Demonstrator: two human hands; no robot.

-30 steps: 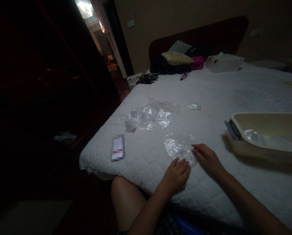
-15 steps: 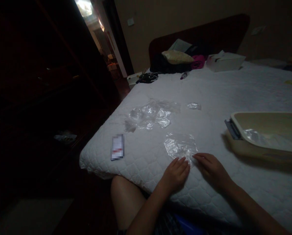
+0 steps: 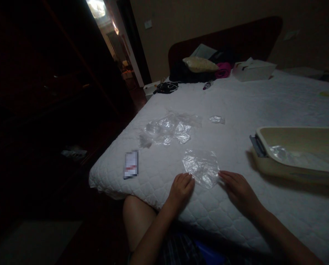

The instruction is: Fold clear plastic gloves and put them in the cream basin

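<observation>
A clear plastic bag [image 3: 201,167] lies spread and wrinkled on the white quilted bed cover, close to the near edge. My left hand [image 3: 181,189] is at its lower left side, fingers together and closed on that edge. On the opposite side, my right hand [image 3: 239,191] pinches the right edge between thumb and fingers. Beyond this bag lies a loose heap of crumpled clear plastic bags [image 3: 167,129]. One small folded plastic bag [image 3: 216,119] sits apart to the right of the heap.
A cream plastic bin [image 3: 297,173] with a grey handle stands at the right, with clear plastic inside. A blurred-out phone-like item [image 3: 130,164] lies left of my hands. Toward the headboard are a white box [image 3: 254,70], a cushion [image 3: 200,64] and dark cloth [image 3: 167,87].
My left hand has slid left from the bag's bottom edge to its lower left side. The bag's near part now lies more spread out. My right hand stays at the right edge.
</observation>
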